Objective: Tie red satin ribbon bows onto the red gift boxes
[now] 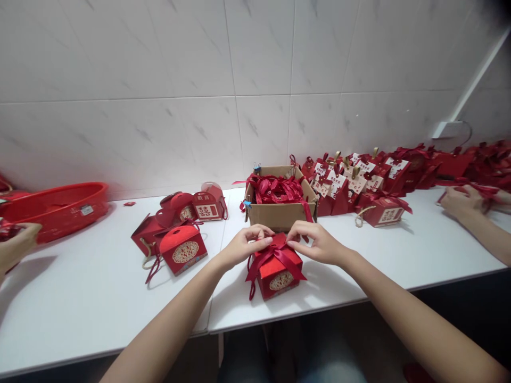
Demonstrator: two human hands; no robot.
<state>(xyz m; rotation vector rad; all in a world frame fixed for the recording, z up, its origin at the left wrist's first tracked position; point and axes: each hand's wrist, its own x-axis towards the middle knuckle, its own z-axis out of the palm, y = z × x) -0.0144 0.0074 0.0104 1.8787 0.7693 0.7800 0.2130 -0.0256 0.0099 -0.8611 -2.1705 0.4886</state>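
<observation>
A red gift box (275, 276) with a gold round emblem stands on the white table in front of me. Across its top is tied a dark red satin ribbon (277, 254), its tails hanging down both sides. My left hand (248, 246) pinches the ribbon at the bow's left side, thumb and fingertips together. From the other side, my right hand (315, 243) pinches the bow's right part between thumb and fingers. A dark red cord hangs at the box's left side. Just behind my hands sits a cardboard box (275, 214) full of loose red ribbons.
Several red gift boxes (183, 250) with cord handles are grouped left. A red plastic basin (72, 210) stands farther left, by another person's hand (18, 244). Many tagged boxes (339, 189) line the wall; a co-worker's hands (465, 205) work at the right.
</observation>
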